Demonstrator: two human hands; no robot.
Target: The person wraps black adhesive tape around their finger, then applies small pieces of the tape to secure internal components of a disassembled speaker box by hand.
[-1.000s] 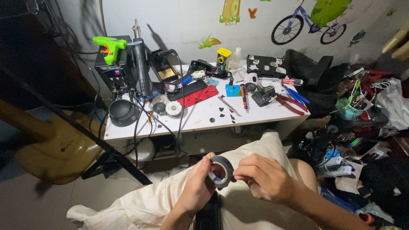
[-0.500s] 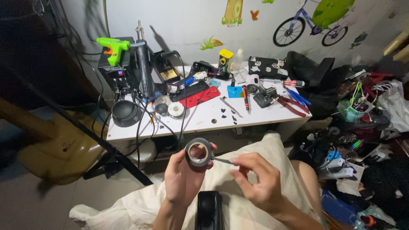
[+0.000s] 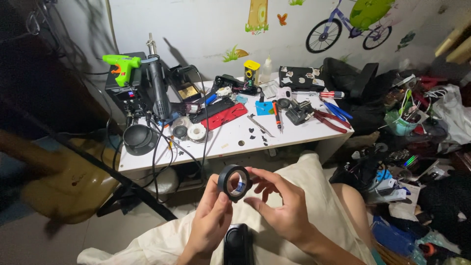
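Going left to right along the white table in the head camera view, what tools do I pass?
Green glue gun → black round dish → solder spool → red tray → orange-handled screwdriver → red-handled pliers.

Left hand [image 3: 210,221]: raised, fingers curled in a grip. Right hand [image 3: 280,208]: alongside, fingers spread, thumb forward.
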